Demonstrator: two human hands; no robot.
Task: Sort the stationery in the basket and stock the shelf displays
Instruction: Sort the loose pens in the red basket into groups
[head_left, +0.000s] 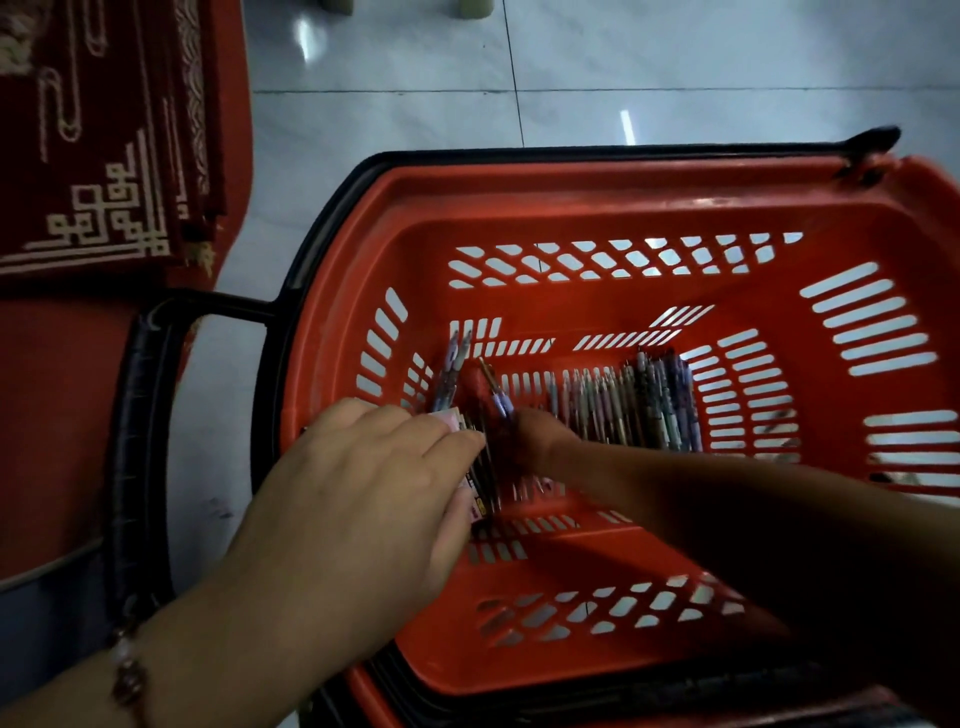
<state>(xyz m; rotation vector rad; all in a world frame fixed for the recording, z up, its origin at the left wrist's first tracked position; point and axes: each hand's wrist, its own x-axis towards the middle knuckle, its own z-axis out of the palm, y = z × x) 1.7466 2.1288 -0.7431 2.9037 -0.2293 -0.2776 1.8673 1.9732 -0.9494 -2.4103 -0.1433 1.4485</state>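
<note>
- A long row of pens (631, 410) lies side by side on the slotted floor of the red plastic shopping basket (597, 208), toward its right half, their patterned barrels running roughly front to back.
- A smaller cluster of pens (452, 366) stands tilted in the far left corner of the basket floor, tips up against the wall.
- The left hand (358, 493) reaches over the basket's left rim, back of the hand up, fingers curled round a bundle of dark pens (483, 467) with a pale label showing under the fingertips; it is gripping that bundle.
- The right hand (535, 441) comes in from the lower right, deep in shadow, just beside the left hand's fingertips; a lilac pen (497, 395) with a gold clip sticks up from it, so it seems to pinch that pen, though blur and shadow hide how the fingers lie.
- The two hands meet near the middle left of the basket floor, left of the long row.
- A beaded bracelet (127, 670) sits on the left wrist.
- The basket's black handle (140, 415) is folded down to the left, and a black frame runs round the rim.
- The basket stands on a glossy pale tiled floor (623, 62).
- A stack of red rugs (104, 130) with a cream key pattern lies at the upper left, well apart from the pens.
</note>
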